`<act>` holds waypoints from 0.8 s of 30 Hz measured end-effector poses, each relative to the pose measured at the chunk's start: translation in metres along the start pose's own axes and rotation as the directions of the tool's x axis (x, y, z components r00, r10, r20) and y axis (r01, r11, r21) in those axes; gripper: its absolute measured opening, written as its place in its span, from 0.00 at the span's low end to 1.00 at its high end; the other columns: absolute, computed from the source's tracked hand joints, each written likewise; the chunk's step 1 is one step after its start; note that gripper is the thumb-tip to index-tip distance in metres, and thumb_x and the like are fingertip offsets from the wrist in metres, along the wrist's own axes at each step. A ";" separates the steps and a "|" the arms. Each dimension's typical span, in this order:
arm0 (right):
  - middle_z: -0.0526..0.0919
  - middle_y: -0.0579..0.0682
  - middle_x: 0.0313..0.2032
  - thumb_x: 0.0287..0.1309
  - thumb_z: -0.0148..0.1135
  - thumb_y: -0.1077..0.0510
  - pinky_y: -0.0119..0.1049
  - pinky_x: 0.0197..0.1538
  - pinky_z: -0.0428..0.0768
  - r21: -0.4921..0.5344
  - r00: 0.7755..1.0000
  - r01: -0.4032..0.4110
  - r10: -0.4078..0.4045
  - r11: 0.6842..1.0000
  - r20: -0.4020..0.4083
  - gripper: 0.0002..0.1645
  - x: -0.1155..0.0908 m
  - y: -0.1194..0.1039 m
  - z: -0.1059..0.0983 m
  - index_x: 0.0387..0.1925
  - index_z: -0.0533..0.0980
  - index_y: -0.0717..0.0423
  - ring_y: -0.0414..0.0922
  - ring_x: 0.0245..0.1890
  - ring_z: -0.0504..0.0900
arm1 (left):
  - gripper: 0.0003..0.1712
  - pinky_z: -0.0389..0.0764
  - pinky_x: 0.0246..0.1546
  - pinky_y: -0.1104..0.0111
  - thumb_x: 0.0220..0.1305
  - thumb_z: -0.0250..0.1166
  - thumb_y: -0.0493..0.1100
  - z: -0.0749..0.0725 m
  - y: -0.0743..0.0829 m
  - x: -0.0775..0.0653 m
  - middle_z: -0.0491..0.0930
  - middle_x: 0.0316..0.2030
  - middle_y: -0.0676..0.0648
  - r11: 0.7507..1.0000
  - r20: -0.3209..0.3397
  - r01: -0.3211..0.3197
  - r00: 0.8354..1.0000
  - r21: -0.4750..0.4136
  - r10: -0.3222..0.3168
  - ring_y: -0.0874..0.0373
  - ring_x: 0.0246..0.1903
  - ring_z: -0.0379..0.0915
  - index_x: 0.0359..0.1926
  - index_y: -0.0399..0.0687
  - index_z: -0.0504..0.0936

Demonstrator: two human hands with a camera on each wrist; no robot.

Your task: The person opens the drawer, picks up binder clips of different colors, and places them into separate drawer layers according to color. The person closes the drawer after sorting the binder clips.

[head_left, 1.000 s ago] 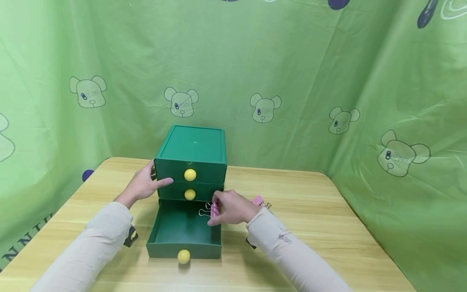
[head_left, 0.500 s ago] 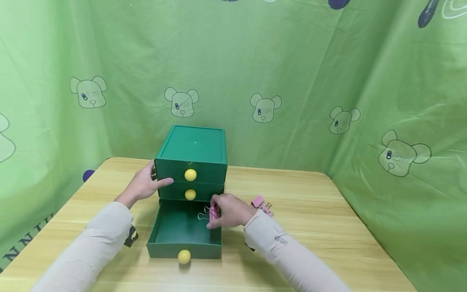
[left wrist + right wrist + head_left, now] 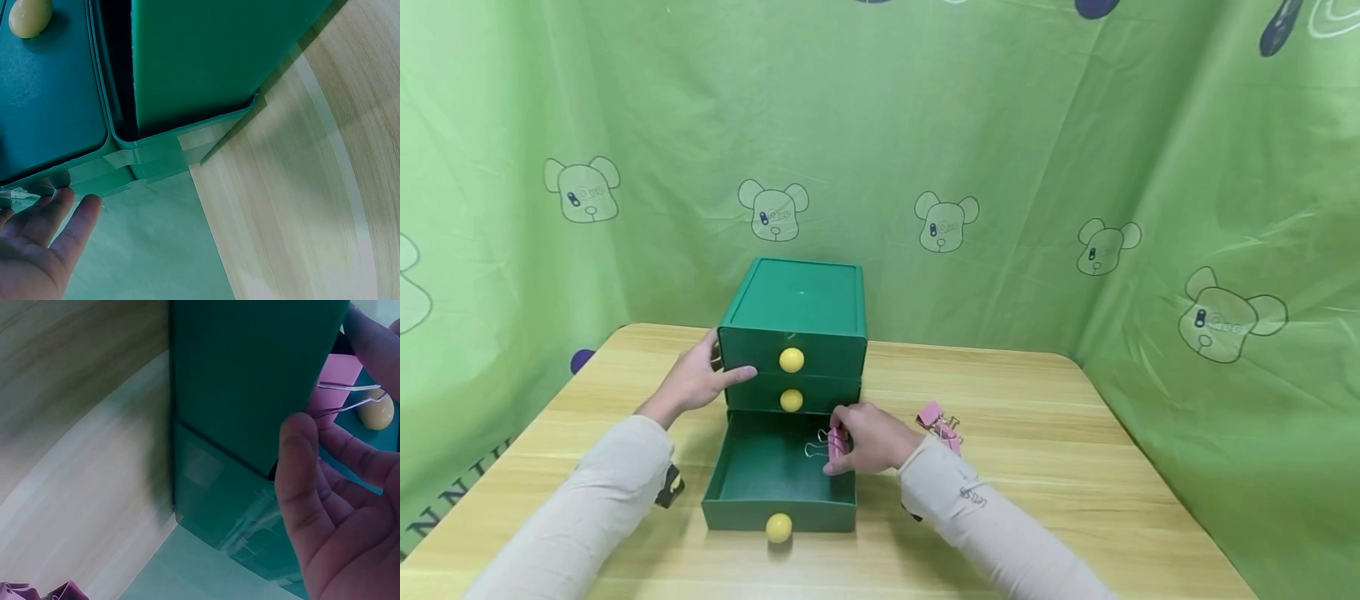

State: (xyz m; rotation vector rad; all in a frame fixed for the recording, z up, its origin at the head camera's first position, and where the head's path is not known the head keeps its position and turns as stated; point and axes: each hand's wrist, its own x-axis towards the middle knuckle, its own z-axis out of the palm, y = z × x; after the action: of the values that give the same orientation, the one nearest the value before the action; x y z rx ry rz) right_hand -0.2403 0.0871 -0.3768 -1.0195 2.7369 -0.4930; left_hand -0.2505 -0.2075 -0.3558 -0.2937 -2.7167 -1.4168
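Yellowish wood grain marks the desk (image 3: 1000, 500), which bears a green cabinet (image 3: 797, 296) with its bottom drawer (image 3: 737, 515) pulled out; the left grip (image 3: 691, 377) rests, thumb and fingers apart, at the cabinet's left front edge. The right grip (image 3: 876, 437) pinches a pink binder clip (image 3: 836, 447) over the drawer's right side, apparently the placing step, so the next move likely calls for lowering it, then letting go.

Getting free room over front + L of btm drawer (image 3: 760, 475), but running into mid drawer (image 3: 831, 395) toward back, R hand (image 3: 874, 437) w/ pink clip (image 3: 837, 446) near R wall, and L hand (image 3: 691, 381) at L side of cabinet (image 3: 801, 292).
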 end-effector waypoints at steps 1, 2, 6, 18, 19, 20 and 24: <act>0.75 0.41 0.27 0.45 0.77 0.45 0.27 0.35 0.76 -0.005 1.000 0.003 -0.003 1.000 -0.001 0.27 0.000 0.000 0.000 0.40 0.74 0.54 0.37 0.28 0.74 | 0.57 0.61 0.62 0.41 0.61 0.67 0.60 0.000 0.000 0.000 0.54 0.70 0.29 1.000 0.000 0.001 1.000 0.000 -0.001 0.29 0.67 0.51 0.76 0.41 0.43; 0.74 0.41 0.27 0.45 0.77 0.45 0.27 0.35 0.76 -0.011 1.000 0.006 -0.006 1.000 -0.003 0.28 0.000 0.000 0.001 0.41 0.74 0.54 0.37 0.28 0.74 | 0.56 0.61 0.62 0.41 0.61 0.66 0.59 0.000 0.000 0.000 0.55 0.70 0.29 1.000 0.000 0.002 1.000 0.000 -0.002 0.29 0.67 0.51 0.76 0.41 0.43; 0.75 0.42 0.29 0.44 0.77 0.43 0.28 0.37 0.77 -0.032 1.000 0.014 -0.014 0.999 -0.012 0.31 0.000 0.000 0.001 0.44 0.75 0.56 0.38 0.29 0.75 | 0.56 0.61 0.62 0.41 0.61 0.66 0.59 0.000 0.001 0.000 0.55 0.69 0.29 1.000 -0.001 0.003 1.000 0.003 -0.003 0.29 0.67 0.52 0.76 0.40 0.43; 0.81 0.53 0.47 0.51 0.72 0.42 0.38 0.51 0.80 -0.070 0.999 -0.043 0.041 0.997 -0.023 0.33 -0.001 -0.002 0.001 0.52 0.76 0.57 0.45 0.45 0.79 | 0.56 0.61 0.62 0.41 0.61 0.66 0.59 0.000 0.000 0.000 0.55 0.69 0.29 1.000 0.002 0.006 1.000 0.000 -0.006 0.29 0.67 0.52 0.76 0.41 0.43; 0.81 0.53 0.47 0.51 0.72 0.42 0.38 0.51 0.80 -0.062 0.999 -0.046 0.044 0.997 -0.026 0.32 -0.001 -0.002 0.001 0.52 0.76 0.57 0.45 0.45 0.79 | 0.56 0.61 0.62 0.41 0.61 0.66 0.59 0.000 0.000 0.000 0.55 0.69 0.29 1.000 0.003 0.006 1.000 0.000 -0.006 0.29 0.67 0.52 0.76 0.41 0.43; 0.81 0.54 0.46 0.52 0.72 0.43 0.38 0.50 0.80 -0.054 0.999 -0.046 0.045 0.997 -0.029 0.31 -0.001 -0.002 0.001 0.52 0.76 0.57 0.45 0.44 0.79 | 0.56 0.61 0.62 0.41 0.61 0.66 0.59 0.000 0.000 0.000 0.55 0.69 0.29 1.000 0.003 0.007 1.000 0.000 -0.007 0.29 0.67 0.51 0.76 0.41 0.43; 0.81 0.54 0.42 0.53 0.72 0.44 0.36 0.45 0.81 -0.038 0.998 -0.045 0.043 0.998 -0.044 0.30 -0.003 -0.001 -0.002 0.51 0.76 0.58 0.43 0.38 0.78 | 0.57 0.61 0.62 0.41 0.61 0.66 0.60 0.000 0.000 0.000 0.55 0.69 0.29 1.000 0.004 0.009 1.000 0.001 -0.009 0.29 0.67 0.51 0.76 0.41 0.43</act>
State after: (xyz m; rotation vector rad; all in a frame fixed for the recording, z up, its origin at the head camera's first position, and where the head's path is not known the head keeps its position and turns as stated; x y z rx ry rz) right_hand -0.2380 0.0883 -0.3745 -0.9661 2.8107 -0.4613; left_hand -0.2507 -0.2071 -0.3558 -0.2852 -2.7255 -1.4183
